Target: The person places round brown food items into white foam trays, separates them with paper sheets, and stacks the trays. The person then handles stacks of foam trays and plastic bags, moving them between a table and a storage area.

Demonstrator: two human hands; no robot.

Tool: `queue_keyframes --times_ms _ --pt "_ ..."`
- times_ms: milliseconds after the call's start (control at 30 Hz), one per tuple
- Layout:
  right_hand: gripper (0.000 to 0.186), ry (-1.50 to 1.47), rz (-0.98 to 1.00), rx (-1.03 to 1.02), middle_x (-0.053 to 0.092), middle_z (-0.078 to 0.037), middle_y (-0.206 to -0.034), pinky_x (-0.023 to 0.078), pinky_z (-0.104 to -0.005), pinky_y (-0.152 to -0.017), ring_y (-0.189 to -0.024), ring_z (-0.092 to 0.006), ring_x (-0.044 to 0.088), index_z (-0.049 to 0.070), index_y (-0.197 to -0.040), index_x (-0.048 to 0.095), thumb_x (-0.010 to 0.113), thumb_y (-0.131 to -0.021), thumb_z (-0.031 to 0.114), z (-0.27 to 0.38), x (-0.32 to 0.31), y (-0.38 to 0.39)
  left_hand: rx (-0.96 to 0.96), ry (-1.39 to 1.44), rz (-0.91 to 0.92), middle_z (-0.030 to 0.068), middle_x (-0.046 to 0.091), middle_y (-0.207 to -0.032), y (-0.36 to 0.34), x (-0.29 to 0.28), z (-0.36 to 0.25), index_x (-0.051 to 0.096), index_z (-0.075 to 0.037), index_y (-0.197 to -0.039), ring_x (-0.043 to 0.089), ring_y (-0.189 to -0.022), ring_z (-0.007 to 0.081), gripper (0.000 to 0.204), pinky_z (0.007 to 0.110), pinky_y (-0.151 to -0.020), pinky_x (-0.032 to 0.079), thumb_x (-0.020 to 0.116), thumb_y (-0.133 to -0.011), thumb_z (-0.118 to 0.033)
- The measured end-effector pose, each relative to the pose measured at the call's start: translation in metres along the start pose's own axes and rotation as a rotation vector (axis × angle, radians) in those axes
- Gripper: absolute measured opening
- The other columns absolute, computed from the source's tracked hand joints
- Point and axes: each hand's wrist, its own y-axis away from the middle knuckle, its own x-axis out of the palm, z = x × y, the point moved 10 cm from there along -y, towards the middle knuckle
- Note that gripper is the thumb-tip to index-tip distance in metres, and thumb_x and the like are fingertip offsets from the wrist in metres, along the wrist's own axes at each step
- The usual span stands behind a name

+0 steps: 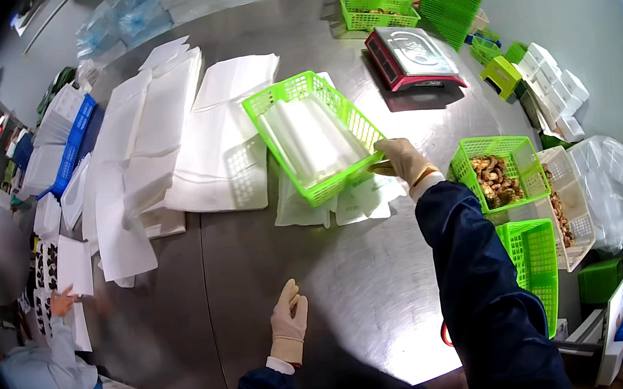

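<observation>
My right hand, in a pale glove, is closed on the near right rim of a green plastic basket. Inside the basket lie whitish, glossy film-like sheets. The basket rests tilted over flat white bags and the edge of a stack of white sheets. Nearer to me, my gloved left hand hovers over the steel table, holding nothing, with its fingers stretched out. Right of my right hand stands another green basket with small brown knobbly pieces in it.
A red scale and green baskets stand at the back of the steel table. At right are a green basket and a white basket. Further white sheets cover the left side. A co-worker's hand shows far left.
</observation>
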Motion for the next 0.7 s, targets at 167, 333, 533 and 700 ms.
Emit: queue_keyframes --times_ms 167,333,533,700 --pt "0.028 -0.164 -0.116 0.131 0.069 -0.018 -0.105 0.065 -0.0373 -0.075 -0.084 -0.0273 0.071 -0.010 -0.115 0.064 0.060 -0.095 0.008 0.014 -0.036 0.074 -0.357 0.680 -0.163 0.0159 0.060 -0.144 -0.026 0.007 0.054 0.050 -0.005 -0.152 0.064 -0.124 0.0257 0.058 0.033 -0.103 0.052 0.070 -0.097 -0.007" --pt "0.038 -0.159 -0.440 -0.153 0.069 -0.018 -0.110 0.061 -0.0381 -0.082 -0.094 -0.0272 0.070 -0.010 -0.126 0.063 0.055 -0.093 0.006 0.050 -0.226 0.278 0.190 -0.011 -0.053 0.0188 0.056 -0.148 -0.058 0.023 -0.041 0.049 -0.003 -0.152 0.058 -0.131 0.0262 0.054 0.034 -0.107 0.049 0.066 -0.101 -0.006" --pt "0.045 0.155 -0.934 0.036 0.073 -0.013 -0.102 0.057 -0.0317 -0.077 -0.086 -0.0227 0.069 -0.007 -0.123 0.068 0.049 -0.085 0.008 0.028 -0.363 0.563 0.172 0.059 -0.039 0.0186 0.057 -0.147 -0.059 0.052 -0.029 0.050 0.002 -0.149 0.058 -0.132 0.0246 0.046 0.034 -0.109 0.049 0.058 -0.104 -0.005" --pt "0.042 0.169 -0.939 -0.020 0.073 -0.008 -0.098 0.054 -0.0291 -0.072 -0.084 -0.0170 0.067 -0.008 -0.119 0.069 0.049 -0.085 0.008 -0.022 -0.380 0.597 0.254 -0.035 -0.072 0.0162 0.067 -0.135 -0.048 0.076 -0.040 0.061 0.004 -0.137 0.064 -0.123 0.0230 0.036 0.033 -0.106 0.051 0.062 -0.102 -0.006"
